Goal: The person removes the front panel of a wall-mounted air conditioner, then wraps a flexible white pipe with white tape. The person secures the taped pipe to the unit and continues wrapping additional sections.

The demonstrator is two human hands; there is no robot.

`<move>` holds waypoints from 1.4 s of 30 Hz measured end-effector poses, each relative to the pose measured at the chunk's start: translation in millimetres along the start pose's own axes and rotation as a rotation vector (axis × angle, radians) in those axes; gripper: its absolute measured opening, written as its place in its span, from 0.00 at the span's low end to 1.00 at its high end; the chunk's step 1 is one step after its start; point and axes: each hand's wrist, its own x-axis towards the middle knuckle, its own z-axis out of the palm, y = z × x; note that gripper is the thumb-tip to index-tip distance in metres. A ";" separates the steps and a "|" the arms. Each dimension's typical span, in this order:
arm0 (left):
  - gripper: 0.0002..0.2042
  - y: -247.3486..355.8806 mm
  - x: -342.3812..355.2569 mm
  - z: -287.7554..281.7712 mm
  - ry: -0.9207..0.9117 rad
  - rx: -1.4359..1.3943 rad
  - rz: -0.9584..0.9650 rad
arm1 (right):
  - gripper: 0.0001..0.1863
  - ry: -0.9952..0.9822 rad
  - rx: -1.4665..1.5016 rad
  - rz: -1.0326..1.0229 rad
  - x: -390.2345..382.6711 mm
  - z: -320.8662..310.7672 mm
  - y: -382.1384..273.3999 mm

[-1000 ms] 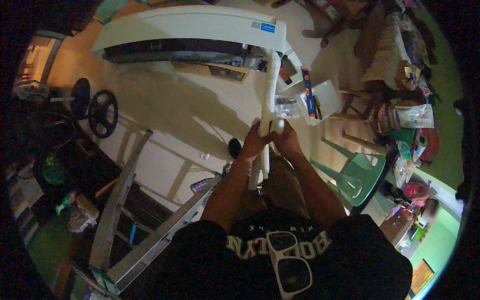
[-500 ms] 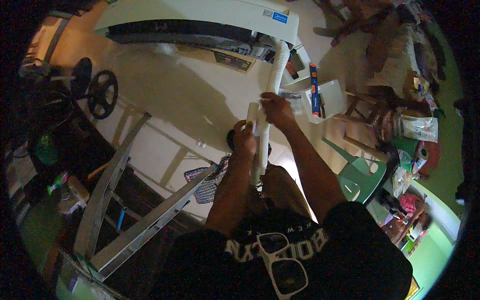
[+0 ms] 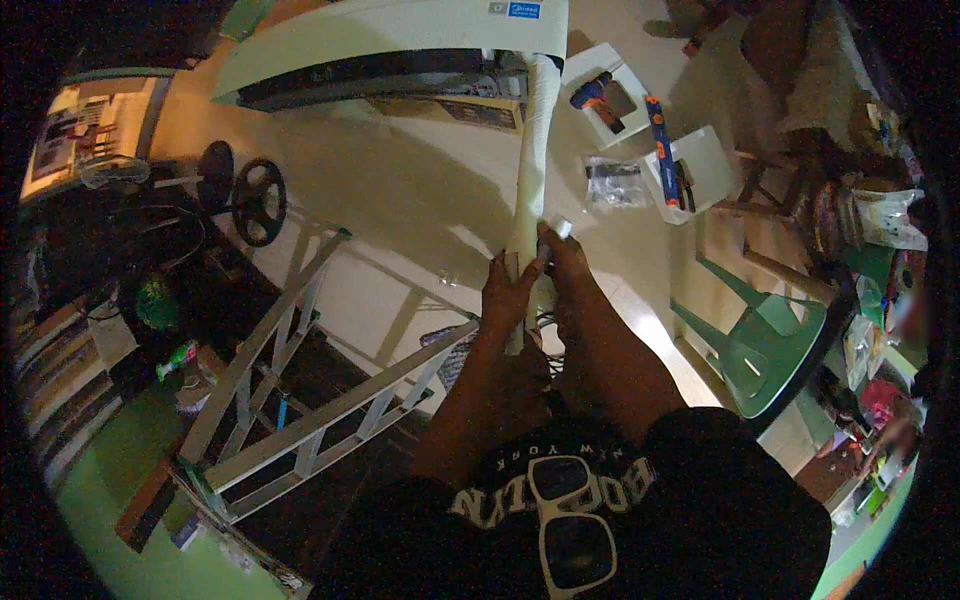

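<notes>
A long pipe bundle (image 3: pixel 535 150) wrapped in cream tape runs from the right end of a white wall air-conditioner unit (image 3: pixel 390 45) down toward my body. My left hand (image 3: pixel 508 290) is closed around the bundle below its middle. My right hand (image 3: pixel 565 265) is beside it, closed on a small white roll (image 3: pixel 560 230) against the pipe's right side; part of the roll is hidden by fingers. Dark cables show below my hands.
An aluminium stepladder (image 3: pixel 300 445) lies at lower left, near a black wheel (image 3: pixel 258 200). At right are open trays (image 3: pixel 705 165) with tools, a blue-orange level (image 3: pixel 662 155), a plastic bag (image 3: pixel 615 185), a green chair (image 3: pixel 750 355) and cluttered furniture. Another person is partly visible at far right.
The roll has passed from my left hand to my right. My right hand has come down the pipe beside my left, and the view has shifted.
</notes>
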 end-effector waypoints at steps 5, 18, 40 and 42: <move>0.34 -0.6 16.0 1.1 -0.143 -0.146 -0.024 | 0.21 -0.116 -0.123 -0.201 -11.8 -16.4 2.3; 0.28 -21.4 33.9 24.9 0.081 -0.062 0.115 | 0.23 -0.014 -0.501 -0.401 -63.4 -2.7 7.9; 0.26 -74.3 35.4 -15.1 -0.180 -0.759 -0.374 | 0.36 0.130 -0.082 -0.055 -10.4 21.9 7.7; 0.27 -66.3 30.4 -21.6 -0.381 -0.726 -0.378 | 0.40 -0.059 0.188 0.186 -5.9 24.9 33.2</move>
